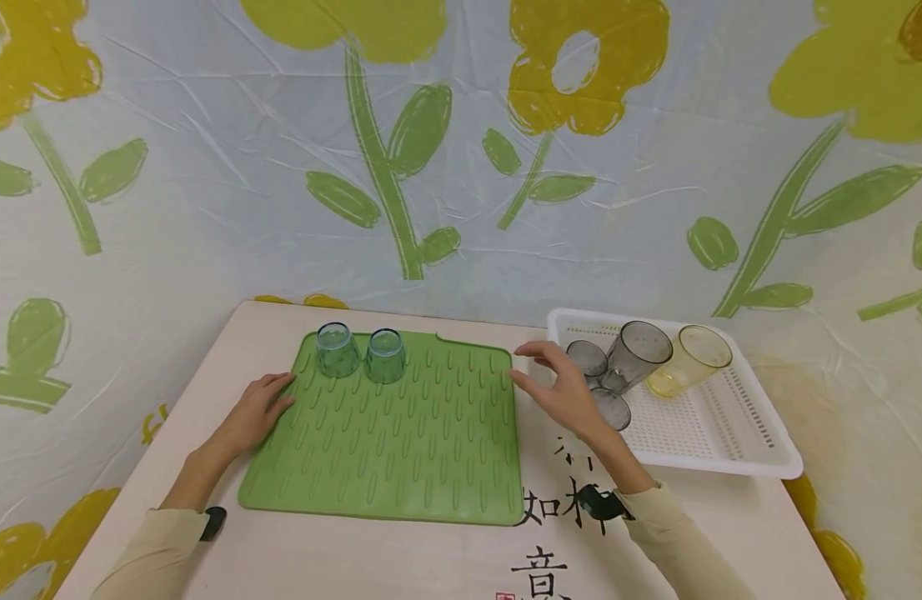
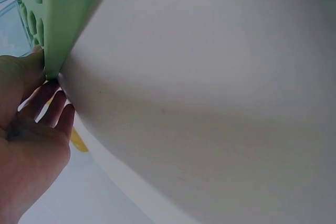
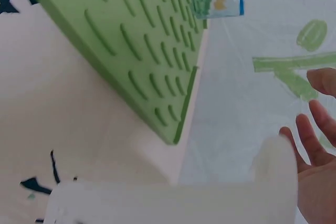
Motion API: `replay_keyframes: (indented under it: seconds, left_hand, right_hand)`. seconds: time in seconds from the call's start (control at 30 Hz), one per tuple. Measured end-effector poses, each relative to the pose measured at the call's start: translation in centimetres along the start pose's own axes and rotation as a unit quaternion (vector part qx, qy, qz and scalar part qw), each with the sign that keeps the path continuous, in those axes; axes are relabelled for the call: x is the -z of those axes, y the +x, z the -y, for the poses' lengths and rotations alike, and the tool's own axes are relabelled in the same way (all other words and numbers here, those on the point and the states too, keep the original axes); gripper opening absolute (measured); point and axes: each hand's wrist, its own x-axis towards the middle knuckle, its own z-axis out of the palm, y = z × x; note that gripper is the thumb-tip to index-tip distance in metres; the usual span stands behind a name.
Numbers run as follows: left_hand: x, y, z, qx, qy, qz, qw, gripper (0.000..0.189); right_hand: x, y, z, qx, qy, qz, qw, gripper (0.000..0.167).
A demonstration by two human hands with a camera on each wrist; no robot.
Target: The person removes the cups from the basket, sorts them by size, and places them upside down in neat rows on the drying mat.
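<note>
1. The green mat [image 1: 416, 433] lies flat before you, between your two hands. Ribs cover its surface, and its far edge has a small step right of the middle.
2. Your left hand [image 1: 254, 408] is at the mat's left edge, fingers relaxed, the thumb touching the mat. You have no grip on it; whether any fingertip goes beneath the edge, you cannot tell.
3. Your right hand [image 1: 562, 387] is held wide, thumb and fingers parted, holding nothing. It hovers between the mat's right edge and the basket, near both.
4. Two blue glasses [image 1: 386, 358] stand side by side near the mat's far left corner, a narrow gap between them. Bare ribbed surface runs from them to the right and near edges.
5. Right of the mat, across a strip of worktop, you have the white basket [image 1: 731, 462]. Its left part holds two small grey glasses [image 1: 611, 410], a tall grey glass [image 1: 633, 354] and a yellow glass [image 1: 686, 358]. Perforated floor shows right of these.
6. The worktop [image 1: 356, 558] leaves you a thin strip behind the mat and a broader one in front. Black characters [image 1: 539, 575] mark it near the mat's right near corner.
7. Beyond the far edge hangs a flowered cloth [image 1: 266, 167].
</note>
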Motion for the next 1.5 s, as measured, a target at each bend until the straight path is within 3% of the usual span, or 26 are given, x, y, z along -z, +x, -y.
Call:
replay_keyframes:
  seconds: [0.53, 0.73, 1.03, 1.33, 1.5]
  left_hand:
    - [-0.1, -0.1, 0.2, 0.003, -0.005, 0.005, 1.0000, 0.043]
    - [-0.2, -0.1, 0.3, -0.002, 0.001, 0.001, 1.0000, 0.043]
    - [-0.1, -0.1, 0.3, 0.000, -0.004, 0.002, 1.0000, 0.043]
    - [-0.1, -0.1, 0.2, -0.007, -0.006, -0.004, 1.0000, 0.043]
    - [-0.1, -0.2, 0.4, -0.007, -0.004, -0.006, 0.9999, 0.042]
  right_hand:
    - [4.5, -4.6, -2.7, -0.065, -0.069, -0.044, 0.9945, 0.039]
    - [5.8, -6.3, -3.9, -0.076, -0.075, -0.042, 0.9934, 0.046]
    - [7.3, -6.8, -4.5, -0.107, -0.117, 0.016, 0.9872, 0.070]
    - [8.2, -6.7, -4.9, -0.203, -0.099, 0.117, 0.9671, 0.097]
    - [8.3, -6.5, -5.2, -0.255, -0.062, 0.155, 0.9523, 0.101]
